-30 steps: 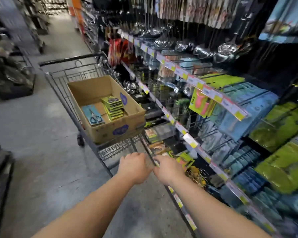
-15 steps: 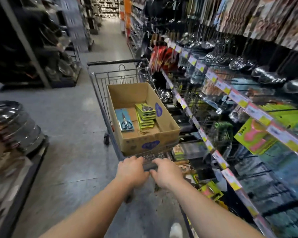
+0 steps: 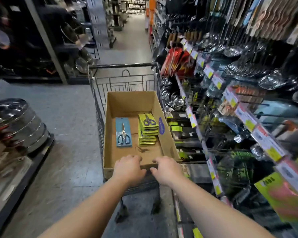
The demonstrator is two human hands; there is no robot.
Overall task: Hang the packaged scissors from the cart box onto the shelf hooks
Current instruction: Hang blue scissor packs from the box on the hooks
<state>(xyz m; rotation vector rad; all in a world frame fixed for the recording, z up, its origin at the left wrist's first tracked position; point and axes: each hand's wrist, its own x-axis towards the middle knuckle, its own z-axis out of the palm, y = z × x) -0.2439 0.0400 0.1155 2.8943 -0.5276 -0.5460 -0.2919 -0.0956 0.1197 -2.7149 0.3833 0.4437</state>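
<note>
Since a second ago the cart (image 3: 100, 107) has swung round from slanting away to the left so it now points straight down the aisle, and the cardboard box (image 3: 108, 134) sits dead centre in view, much closer under the camera. Both hands have stayed on the near end the whole time.

Right now the left hand (image 3: 129, 170) has its fingers curled over the near edge of the box, and the right hand (image 3: 168, 170) is doing the same just beside it, thumbs nearly meeting. So both are gripping, not spread wide, though whether they also catch the cart rim underneath I can't tell.

Inside the box, 1 blue scissors pack (image 3: 123, 132) lies flat on the left of the bottom. Right of it, against the right wall, is a fanned stack of green scissors packs (image 3: 148, 129), well apart from the hands.

On the right the shelf (image 3: 258, 127) runs alongside the cart, with yellow price tags (image 3: 193, 120) along its rails and steel ladles (image 3: 272, 79) hanging higher up. Stacked steel pots (image 3: 19, 124) sit on the left.
</note>
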